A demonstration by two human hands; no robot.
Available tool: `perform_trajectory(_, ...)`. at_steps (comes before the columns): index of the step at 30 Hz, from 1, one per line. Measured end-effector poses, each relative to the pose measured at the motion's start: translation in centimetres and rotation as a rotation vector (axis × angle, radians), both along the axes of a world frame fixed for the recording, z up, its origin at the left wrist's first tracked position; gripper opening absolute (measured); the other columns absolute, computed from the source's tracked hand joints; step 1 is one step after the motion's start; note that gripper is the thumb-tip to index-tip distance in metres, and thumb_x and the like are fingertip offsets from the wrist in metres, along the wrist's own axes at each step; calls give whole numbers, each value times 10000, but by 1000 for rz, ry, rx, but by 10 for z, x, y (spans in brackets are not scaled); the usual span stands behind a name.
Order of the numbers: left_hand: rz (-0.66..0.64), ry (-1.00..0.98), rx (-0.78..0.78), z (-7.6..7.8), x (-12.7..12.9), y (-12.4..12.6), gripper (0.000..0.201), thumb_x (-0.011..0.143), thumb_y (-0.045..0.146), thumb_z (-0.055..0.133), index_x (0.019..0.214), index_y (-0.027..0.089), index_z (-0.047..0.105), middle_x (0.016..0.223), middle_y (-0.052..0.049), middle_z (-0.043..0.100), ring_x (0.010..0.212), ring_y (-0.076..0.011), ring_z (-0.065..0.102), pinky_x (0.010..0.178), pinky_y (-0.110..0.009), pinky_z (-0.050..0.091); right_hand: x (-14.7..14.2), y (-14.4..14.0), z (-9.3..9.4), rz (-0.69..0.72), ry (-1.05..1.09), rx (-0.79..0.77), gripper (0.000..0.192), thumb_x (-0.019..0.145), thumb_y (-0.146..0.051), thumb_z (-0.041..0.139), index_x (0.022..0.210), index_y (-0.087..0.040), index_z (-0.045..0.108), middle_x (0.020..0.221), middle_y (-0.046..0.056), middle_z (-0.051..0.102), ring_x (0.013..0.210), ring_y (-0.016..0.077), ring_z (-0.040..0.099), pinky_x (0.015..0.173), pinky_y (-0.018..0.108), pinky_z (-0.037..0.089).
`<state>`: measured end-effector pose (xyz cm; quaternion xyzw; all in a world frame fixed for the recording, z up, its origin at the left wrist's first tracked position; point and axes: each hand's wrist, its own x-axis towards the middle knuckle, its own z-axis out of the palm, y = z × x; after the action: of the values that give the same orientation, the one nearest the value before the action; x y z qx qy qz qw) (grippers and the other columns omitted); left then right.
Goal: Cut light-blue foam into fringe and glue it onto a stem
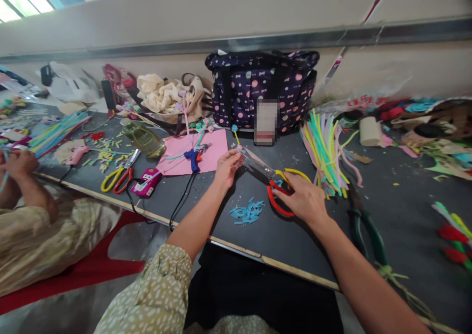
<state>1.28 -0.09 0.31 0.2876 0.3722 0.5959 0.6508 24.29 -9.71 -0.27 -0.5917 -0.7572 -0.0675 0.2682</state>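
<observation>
My left hand [229, 166] is closed in a pinch, with a small blue piece showing at its fingertips. Right beside those fingertips are the blades of the scissors [264, 167], which have one yellow and one red handle. My right hand [304, 196] grips them, its fingers in the spread handle loops. Below the blades lies a pile of short blue cut pieces [248, 211]. A yellow stem with a blue tip [236, 133] stands just beyond my left fingertips; whether I hold it, I cannot tell.
Left of my hands are a blue glue gun [192, 160] on a pink sheet [216, 150], a bottle [143, 138] and other scissors [123, 173]. Fuzzy coloured stems [326, 152] and green-handled pliers [363, 221] lie right. A phone [266, 123] leans against a patterned bag [236, 86]. Another person's hands [18, 164] are far left.
</observation>
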Motion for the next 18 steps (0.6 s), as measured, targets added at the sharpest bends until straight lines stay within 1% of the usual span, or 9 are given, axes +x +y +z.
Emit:
perform_trajectory(4,1,12,23,1,0,0,291,609,310,845,828,163,721,759,-10,693,705,-115,644,700,-259,493,0,0,0,-5,2,-4,545,850,-576,585,1207,-168,647,1044,109,734,909,250,684,693,321,487)
perform_trajectory(7,21,28,21,-1,0,0,292,594,292,861,822,170,724,786,-7,701,697,-104,642,704,-254,495,1,-1,-1,3,7,-19,552,852,-577,578,1235,-184,633,1049,115,728,905,249,678,690,319,484)
perform_trajectory(10,30,29,14,-2,-1,1,302,590,291,865,832,173,727,801,-13,713,717,-112,656,715,-253,495,1,0,-1,0,24,-13,562,852,-586,572,1234,-179,634,1029,119,730,898,248,678,688,314,479)
perform_trajectory(15,24,-2,16,-3,-1,1,347,557,280,883,851,176,730,772,-14,715,708,-122,665,711,-260,503,1,0,0,15,69,3,553,858,-593,564,1204,-171,652,948,97,742,837,228,690,687,307,485)
perform_trajectory(18,14,-10,19,-4,0,1,362,545,277,887,856,173,733,768,-13,715,684,-117,656,707,-263,507,1,0,0,46,74,18,523,862,-577,571,1192,-181,663,958,83,748,843,215,698,699,297,492)
